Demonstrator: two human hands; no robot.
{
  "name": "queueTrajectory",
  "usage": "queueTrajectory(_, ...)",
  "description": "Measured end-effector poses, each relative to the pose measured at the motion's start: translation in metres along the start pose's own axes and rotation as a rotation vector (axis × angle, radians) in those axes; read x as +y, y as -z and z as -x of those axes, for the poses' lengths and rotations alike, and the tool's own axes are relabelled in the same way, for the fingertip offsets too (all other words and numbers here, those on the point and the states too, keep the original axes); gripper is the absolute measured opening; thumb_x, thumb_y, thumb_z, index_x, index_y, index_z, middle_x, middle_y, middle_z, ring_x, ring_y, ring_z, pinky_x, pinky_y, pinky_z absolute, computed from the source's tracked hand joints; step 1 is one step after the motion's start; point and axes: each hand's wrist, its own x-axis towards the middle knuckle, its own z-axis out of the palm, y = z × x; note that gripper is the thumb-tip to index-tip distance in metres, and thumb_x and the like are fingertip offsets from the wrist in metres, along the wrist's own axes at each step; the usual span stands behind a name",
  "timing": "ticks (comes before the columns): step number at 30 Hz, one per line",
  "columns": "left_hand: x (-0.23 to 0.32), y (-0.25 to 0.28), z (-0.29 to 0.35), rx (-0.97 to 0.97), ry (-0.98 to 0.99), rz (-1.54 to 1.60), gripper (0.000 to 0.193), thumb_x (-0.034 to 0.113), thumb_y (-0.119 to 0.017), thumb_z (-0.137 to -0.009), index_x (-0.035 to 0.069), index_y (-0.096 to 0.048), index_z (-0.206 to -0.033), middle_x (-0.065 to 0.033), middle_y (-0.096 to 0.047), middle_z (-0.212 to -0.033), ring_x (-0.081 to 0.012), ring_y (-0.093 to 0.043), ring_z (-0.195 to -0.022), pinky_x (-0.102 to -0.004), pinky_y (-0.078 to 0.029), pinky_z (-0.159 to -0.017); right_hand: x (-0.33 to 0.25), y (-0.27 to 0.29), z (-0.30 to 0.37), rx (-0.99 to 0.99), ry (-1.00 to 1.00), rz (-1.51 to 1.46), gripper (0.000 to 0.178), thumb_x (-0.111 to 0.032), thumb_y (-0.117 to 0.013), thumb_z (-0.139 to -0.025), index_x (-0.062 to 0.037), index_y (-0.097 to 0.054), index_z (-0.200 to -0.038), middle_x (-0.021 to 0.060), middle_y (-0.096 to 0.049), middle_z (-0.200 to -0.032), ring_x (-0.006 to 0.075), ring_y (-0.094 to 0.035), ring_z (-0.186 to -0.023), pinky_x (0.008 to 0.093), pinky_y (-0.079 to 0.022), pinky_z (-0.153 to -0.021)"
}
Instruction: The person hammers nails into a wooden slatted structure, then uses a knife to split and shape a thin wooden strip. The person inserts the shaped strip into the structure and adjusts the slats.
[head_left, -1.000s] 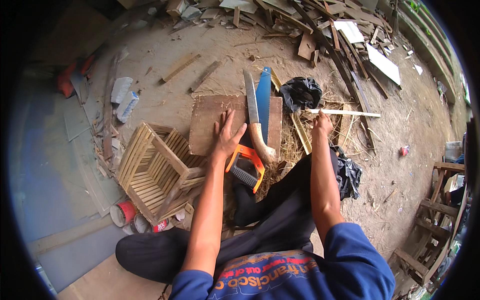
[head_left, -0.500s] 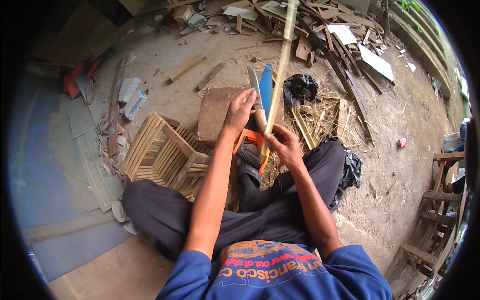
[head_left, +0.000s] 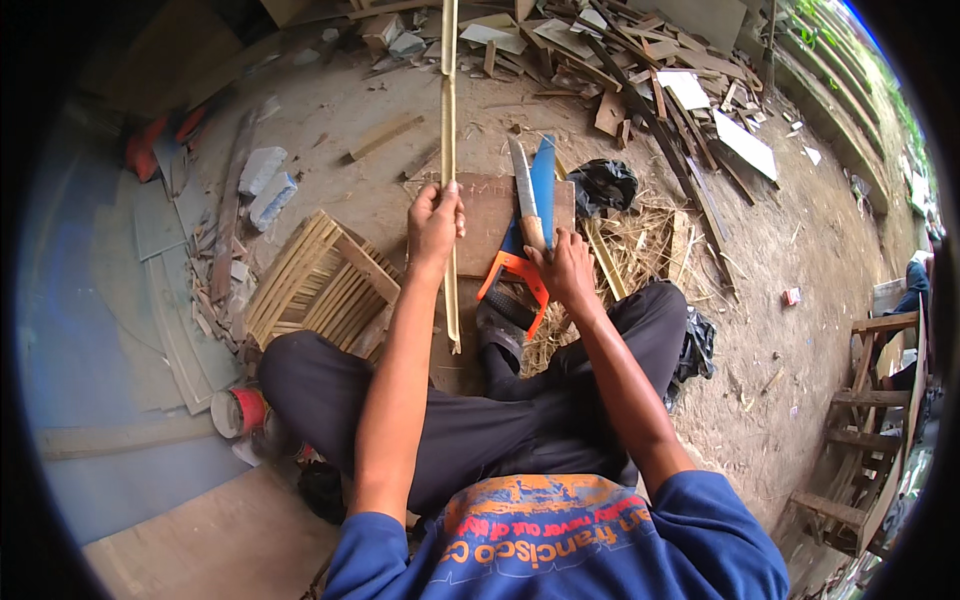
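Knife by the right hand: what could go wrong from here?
The knife overlaps the blue saw, so lifting it might drag the saw along. The right hand is close to both tools; a slip could cut it. The long strip, held only by the left hand, could swing or tip.

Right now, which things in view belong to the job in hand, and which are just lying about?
Job, apparently:
bamboo strip, in the left hand
knife, right hand at its handle
brown board under it
possibly the saw beside it

Lying about, seemingly:
scrap wood pile
white blocks
black plastic
red-and-white packet
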Motion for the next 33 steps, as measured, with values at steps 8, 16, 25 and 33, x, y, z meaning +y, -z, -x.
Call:
queueTrajectory(8, 0.066, 0.057, 0.017, 0.25, -0.126, 0.027, 0.017, 0.022, -0.056, -0.099, 0.006, -0.059, -0.096, 0.0011, -0.053, -0.073, -0.0051, -0.046, -0.054, -0.0192, -0.035, -0.044, -0.018, -0.012, -0.026, -0.133, 0.027, 0.256, 0.042, -0.038, -0.068, -0.082, 0.0041, -0.067, -0.086, 0.0235, -0.065, -0.09, 0.0385, -0.066, -0.083, 0.0481, -0.052, -0.073)
queueTrajectory(16, 0.099, 0.082, 0.042, 0.288, -0.138, 0.026, 0.019, 0.023, -0.056, -0.099, 0.005, -0.061, -0.099, 0.0017, -0.054, -0.076, -0.0042, -0.046, -0.056, -0.0196, -0.035, -0.047, -0.079, -0.025, -0.028, -0.229, -0.084, -0.207, 0.044, -0.032, -0.065, -0.085, 0.0106, -0.064, -0.076, 0.0347, -0.063, -0.084, 0.0481, -0.064, -0.08, 0.0528, -0.052, -0.075)
queueTrajectory(25, 0.072, 0.074, 0.05, 0.284, -0.074, 0.011, 0.019, 0.024, -0.057, -0.098, 0.005, -0.062, -0.099, 0.002, -0.054, -0.075, -0.0042, -0.046, -0.056, -0.0192, -0.035, -0.047, -0.135, -0.071, 0.012, -0.309, -0.034, -0.159, 0.041, -0.029, -0.068, -0.086, 0.0104, -0.061, -0.096, 0.0295, -0.063, -0.093, 0.0467, -0.061, -0.091, 0.0504, -0.051, -0.078)
queueTrajectory(33, 0.059, 0.064, 0.051, 0.246, -0.022, 0.071, 0.02, 0.025, -0.056, -0.099, 0.006, -0.062, -0.1, 0.0014, -0.054, -0.075, -0.0052, -0.046, -0.056, -0.0198, -0.037, -0.048, -0.059, -0.019, 0.051, -0.124, 0.159, -0.277, 0.038, -0.022, -0.069, -0.085, 0.0024, -0.055, -0.11, 0.0199, -0.057, -0.105, 0.0365, -0.056, -0.1, 0.0433, -0.046, -0.085)
